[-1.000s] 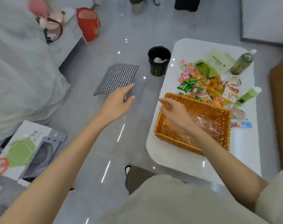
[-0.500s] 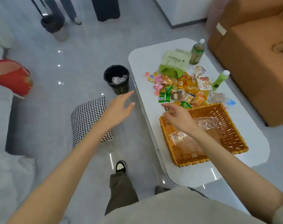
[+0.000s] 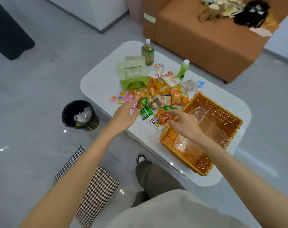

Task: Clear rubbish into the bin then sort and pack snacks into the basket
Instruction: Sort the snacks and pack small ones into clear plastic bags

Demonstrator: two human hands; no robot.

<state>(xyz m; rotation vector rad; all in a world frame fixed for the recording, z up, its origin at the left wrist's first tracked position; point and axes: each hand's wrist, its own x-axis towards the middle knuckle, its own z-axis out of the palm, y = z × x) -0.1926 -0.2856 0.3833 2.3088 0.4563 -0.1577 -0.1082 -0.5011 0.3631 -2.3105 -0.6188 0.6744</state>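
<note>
An orange wicker basket lined with clear plastic sits at the near right of the white table. A heap of small snack packets lies beyond it, with a large green bag and two green bottles behind. My right hand pinches a red and orange snack packet at the basket's far left corner. My left hand reaches with fingers extended to the pile's near left edge, touching a pink wrapper beside green packets. A black bin with white rubbish stands on the floor left of the table.
A brown sofa with soft toys stands behind the table. A houndstooth cushion lies on the floor at the near left. My leg and shoe are beside the table's near edge. A white cabinet is at the back.
The camera swung right and the table now fills the middle. Both hands moved forward to the snack pile; my right hand has taken hold of a red and orange packet.
</note>
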